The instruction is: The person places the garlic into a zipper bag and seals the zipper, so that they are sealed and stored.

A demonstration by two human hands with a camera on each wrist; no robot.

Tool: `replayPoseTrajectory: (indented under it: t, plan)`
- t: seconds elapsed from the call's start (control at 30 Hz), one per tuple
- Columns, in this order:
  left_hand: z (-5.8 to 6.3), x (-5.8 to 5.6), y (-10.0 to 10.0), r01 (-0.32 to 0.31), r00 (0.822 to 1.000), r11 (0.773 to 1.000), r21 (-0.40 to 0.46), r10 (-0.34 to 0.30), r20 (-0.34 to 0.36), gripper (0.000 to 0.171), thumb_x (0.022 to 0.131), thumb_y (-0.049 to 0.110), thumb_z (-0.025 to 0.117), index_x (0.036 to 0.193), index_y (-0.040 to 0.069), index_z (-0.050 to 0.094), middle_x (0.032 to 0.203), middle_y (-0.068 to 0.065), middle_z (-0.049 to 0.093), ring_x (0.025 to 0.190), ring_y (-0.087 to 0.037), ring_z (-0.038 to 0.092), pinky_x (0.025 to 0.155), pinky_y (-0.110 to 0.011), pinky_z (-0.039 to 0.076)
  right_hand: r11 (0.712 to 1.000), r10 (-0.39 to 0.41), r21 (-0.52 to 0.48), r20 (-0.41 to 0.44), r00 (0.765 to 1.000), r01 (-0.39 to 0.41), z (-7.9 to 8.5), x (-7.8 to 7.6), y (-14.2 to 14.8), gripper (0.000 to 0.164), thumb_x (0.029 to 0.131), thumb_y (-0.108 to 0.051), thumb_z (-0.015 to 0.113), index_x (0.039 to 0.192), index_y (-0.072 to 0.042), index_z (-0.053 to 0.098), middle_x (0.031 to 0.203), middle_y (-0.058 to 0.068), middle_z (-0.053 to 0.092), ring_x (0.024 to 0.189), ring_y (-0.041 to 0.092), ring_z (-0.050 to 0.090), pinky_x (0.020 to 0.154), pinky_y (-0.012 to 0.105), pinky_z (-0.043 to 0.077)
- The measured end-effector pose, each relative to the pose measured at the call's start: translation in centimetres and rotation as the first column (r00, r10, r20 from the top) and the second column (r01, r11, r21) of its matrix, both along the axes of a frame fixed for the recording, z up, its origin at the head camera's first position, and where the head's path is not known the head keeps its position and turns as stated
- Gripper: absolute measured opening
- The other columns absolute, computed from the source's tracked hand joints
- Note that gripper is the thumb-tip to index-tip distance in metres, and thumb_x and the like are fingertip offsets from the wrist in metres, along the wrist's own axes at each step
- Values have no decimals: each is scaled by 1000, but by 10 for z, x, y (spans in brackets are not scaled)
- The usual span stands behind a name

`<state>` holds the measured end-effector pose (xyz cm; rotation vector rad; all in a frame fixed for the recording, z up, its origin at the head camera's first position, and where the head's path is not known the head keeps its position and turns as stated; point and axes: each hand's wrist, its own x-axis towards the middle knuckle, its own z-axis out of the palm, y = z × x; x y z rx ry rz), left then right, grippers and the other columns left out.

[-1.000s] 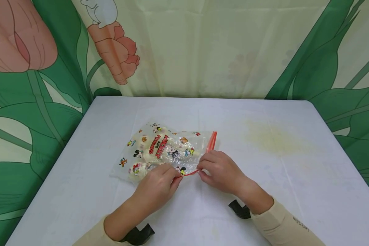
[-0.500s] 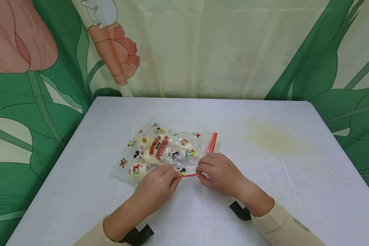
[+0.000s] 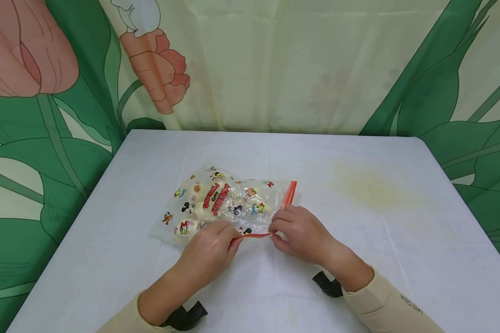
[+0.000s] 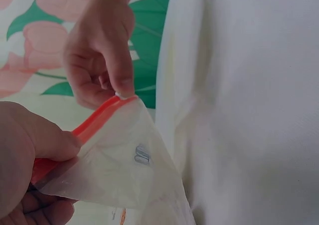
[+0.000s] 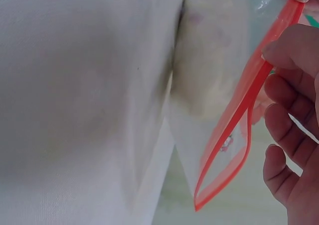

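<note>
A clear zip bag (image 3: 266,196) with cartoon prints, red lettering and a red zip edge lies on the white table, pale rounded lumps showing through its plastic. My left hand (image 3: 210,249) pinches the near end of the red edge. Close to its right, my right hand (image 3: 302,233) pinches the same edge between thumb and fingers. In the right wrist view, the red zip edge (image 5: 239,103) parts into two strips below my right fingers, so the bag's mouth gapes there. The left wrist view has my left thumb (image 4: 57,142) pressed on the red strip.
The white-covered table (image 3: 358,249) stretches out around the bag, with a faint yellowish stain right of it. Behind it hangs a curtain (image 3: 275,69) printed with tulips and leaves. Dark curved pieces (image 3: 187,317) show below both wrists.
My hands have drawn slightly apart along the red edge, and the strip between them has levelled out. The bag has hardly moved.
</note>
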<state>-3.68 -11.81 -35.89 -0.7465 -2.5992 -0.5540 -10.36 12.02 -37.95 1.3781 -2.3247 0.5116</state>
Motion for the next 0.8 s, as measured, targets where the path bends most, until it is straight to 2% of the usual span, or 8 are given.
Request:
replayPoseTrajectory:
  t: [0.57, 0.8]
  plan:
    - [2, 2, 2, 21, 1000, 1000, 3, -21, 8, 22, 73, 7, 88, 83, 6, 69, 77, 0, 61, 67, -12, 54, 61, -20, 51, 997, 41, -61, 1, 999, -41, 4, 5, -15, 22, 71, -10, 87, 85, -9, 70, 89, -1, 65, 81, 17, 60, 71, 27, 51]
    - [2, 1, 2, 16, 1000, 1000, -6, -16, 24, 22, 74, 8, 88, 84, 6, 69, 78, 0, 62, 68, -12, 55, 62, -21, 52, 998, 44, -46, 24, 999, -42, 5, 5, -15, 22, 73, -16, 89, 90, -10, 75, 91, 0, 67, 85, 18, 62, 73, 32, 52]
